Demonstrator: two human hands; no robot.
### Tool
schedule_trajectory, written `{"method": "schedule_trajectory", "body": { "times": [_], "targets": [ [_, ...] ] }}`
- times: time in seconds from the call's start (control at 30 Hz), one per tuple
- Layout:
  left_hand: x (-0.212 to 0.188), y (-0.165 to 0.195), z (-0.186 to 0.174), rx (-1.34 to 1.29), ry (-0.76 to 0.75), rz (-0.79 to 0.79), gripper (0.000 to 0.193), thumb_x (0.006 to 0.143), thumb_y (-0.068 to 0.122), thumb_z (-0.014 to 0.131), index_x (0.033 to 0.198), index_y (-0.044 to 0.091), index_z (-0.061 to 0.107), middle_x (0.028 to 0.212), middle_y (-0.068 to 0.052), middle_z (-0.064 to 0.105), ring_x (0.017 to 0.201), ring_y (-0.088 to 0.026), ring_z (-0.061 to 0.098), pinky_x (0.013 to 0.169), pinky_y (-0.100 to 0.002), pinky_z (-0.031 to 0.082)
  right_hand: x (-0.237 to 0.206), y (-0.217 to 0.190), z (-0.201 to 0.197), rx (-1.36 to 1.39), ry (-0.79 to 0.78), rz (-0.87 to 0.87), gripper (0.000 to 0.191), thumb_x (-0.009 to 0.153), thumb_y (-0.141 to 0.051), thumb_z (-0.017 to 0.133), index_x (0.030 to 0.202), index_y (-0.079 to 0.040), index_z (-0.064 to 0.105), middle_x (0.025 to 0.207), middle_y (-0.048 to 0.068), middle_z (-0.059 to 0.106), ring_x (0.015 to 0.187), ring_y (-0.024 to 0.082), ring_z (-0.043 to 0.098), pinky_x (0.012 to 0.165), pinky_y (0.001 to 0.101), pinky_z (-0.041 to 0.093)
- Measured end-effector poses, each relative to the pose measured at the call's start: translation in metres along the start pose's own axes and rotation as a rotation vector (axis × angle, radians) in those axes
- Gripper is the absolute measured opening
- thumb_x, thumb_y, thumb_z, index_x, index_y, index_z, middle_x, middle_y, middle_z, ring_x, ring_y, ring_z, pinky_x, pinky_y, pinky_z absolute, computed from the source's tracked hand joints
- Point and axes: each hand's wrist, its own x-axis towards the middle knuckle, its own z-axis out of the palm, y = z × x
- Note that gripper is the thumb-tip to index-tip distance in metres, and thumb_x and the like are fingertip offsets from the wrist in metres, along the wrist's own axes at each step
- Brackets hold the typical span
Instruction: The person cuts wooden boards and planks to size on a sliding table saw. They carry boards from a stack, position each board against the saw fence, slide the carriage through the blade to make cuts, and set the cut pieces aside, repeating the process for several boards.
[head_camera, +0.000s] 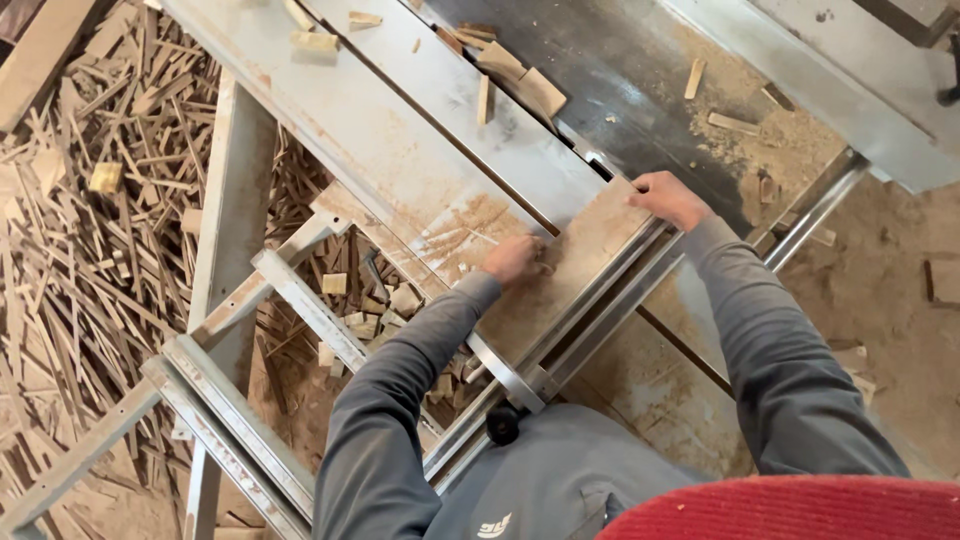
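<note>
A flat brown wooden board (590, 250) lies on the sliding table of a panel saw (400, 130), against a metal fence rail (590, 310). My left hand (513, 260) rests on the board's near left edge, fingers curled against the wood. My right hand (668, 198) presses on the board's far right corner, close to the dark saw table (640, 90). Both arms wear grey sleeves.
Wood offcuts (520, 75) and sawdust litter the saw table at the top. A deep heap of thin wood strips (90, 230) covers the floor at left. Small blocks (365, 310) lie under the metal frame (230, 430). Sawdust covers the floor at right.
</note>
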Motion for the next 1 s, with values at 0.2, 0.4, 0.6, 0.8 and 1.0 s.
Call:
{"method": "schedule_trajectory", "body": {
  "times": [0.2, 0.4, 0.6, 0.8, 1.0],
  "targets": [
    [-0.004, 0.002, 0.005, 0.004, -0.006, -0.04, 0.042, 0.074, 0.037, 0.085, 0.097, 0.003, 0.073, 0.095, -0.02, 0.074, 0.091, -0.039, 0.071, 0.081, -0.05, 0.056, -0.012, -0.007, 0.001, 0.153, 0.099, 0.103, 0.031, 0.083, -0.018, 0.079, 0.106, 0.002, 0.076, 0.086, 0.012, 0.076, 0.074, 0.014, 0.065, 0.071, 0.0336, 0.051],
    [-0.003, 0.001, 0.008, -0.041, 0.002, -0.034, 0.046, 0.074, 0.037, 0.085, 0.103, 0.004, 0.072, 0.102, -0.019, 0.074, 0.097, -0.037, 0.071, 0.085, -0.046, 0.056, -0.018, -0.004, 0.005, 0.211, 0.101, 0.193, 0.028, 0.086, -0.016, 0.081, 0.106, 0.003, 0.077, 0.086, 0.01, 0.074, 0.075, 0.014, 0.061, 0.07, 0.0337, 0.05],
    [-0.006, 0.001, 0.01, -0.044, -0.019, -0.061, 0.048, 0.075, 0.04, 0.085, 0.103, 0.003, 0.07, 0.104, -0.018, 0.072, 0.099, -0.036, 0.069, 0.086, -0.046, 0.055, -0.008, -0.009, -0.006, -0.017, -0.108, 0.129, 0.04, 0.091, -0.028, 0.079, 0.108, 0.007, 0.072, 0.083, 0.016, 0.068, 0.078, 0.023, 0.06, 0.073, 0.0381, 0.048],
    [-0.002, 0.001, 0.01, -0.109, 0.012, -0.041, 0.049, 0.074, 0.037, 0.086, 0.104, 0.002, 0.069, 0.105, -0.019, 0.072, 0.099, -0.035, 0.069, 0.086, -0.044, 0.055, 0.005, -0.012, -0.016, 0.232, -0.3, 0.328, 0.055, 0.081, -0.034, 0.079, 0.12, 0.003, 0.069, 0.106, 0.007, 0.071, 0.093, 0.016, 0.06, 0.079, 0.0356, 0.048],
    [-0.005, 0.005, 0.004, -0.458, 0.034, -0.031, 0.052, 0.074, 0.03, 0.085, 0.112, 0.002, 0.065, 0.1, -0.014, 0.075, 0.093, -0.028, 0.074, 0.083, -0.04, 0.059, 0.009, -0.009, -0.04, 0.211, -0.182, 0.123, 0.052, 0.083, -0.03, 0.083, 0.12, 0.001, 0.066, 0.109, 0.008, 0.069, 0.099, 0.018, 0.06, 0.083, 0.0353, 0.048]
  ]
}}
